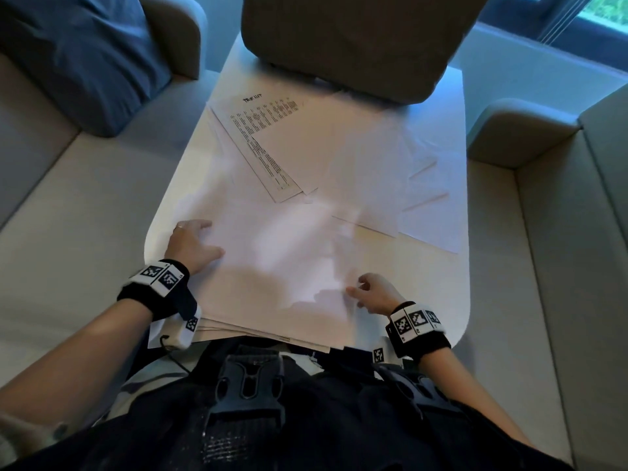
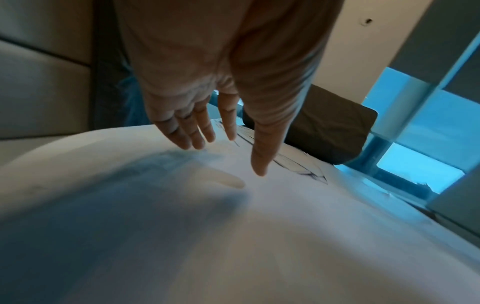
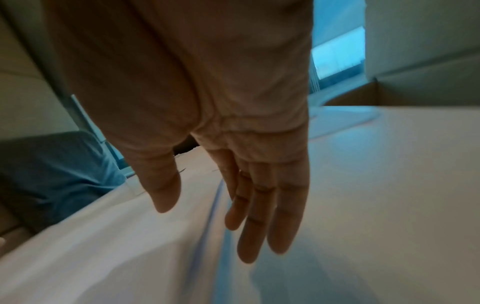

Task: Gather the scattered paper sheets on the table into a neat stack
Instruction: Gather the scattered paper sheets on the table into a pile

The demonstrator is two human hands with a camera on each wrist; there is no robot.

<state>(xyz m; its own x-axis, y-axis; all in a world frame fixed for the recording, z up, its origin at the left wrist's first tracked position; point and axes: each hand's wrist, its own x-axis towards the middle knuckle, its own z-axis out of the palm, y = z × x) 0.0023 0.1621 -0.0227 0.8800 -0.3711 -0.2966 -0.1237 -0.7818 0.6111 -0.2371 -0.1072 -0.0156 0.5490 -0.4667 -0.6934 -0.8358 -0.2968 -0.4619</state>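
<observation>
A loose stack of white paper sheets [image 1: 272, 266] lies at the near edge of the white table [image 1: 441, 300], overhanging it toward me. My left hand [image 1: 193, 243] rests at the stack's left side with fingers straight and spread [image 2: 197, 131] over the paper [image 2: 233, 226]. My right hand [image 1: 370, 294] sits at the stack's right edge, fingers straight [image 3: 259, 216] beside the sheet edges [image 3: 213, 216]. A printed sheet with a list [image 1: 268, 144] lies askew farther back. More blank sheets [image 1: 424, 185] lie scattered at the right.
A brown cushion [image 1: 356, 39] sits on the table's far end, over some paper. A blue pillow [image 1: 78, 56] lies on the beige sofa [image 1: 68, 198] to the left; another sofa seat [image 1: 543, 232] flanks the right. A window [image 1: 605, 8] is at the far right.
</observation>
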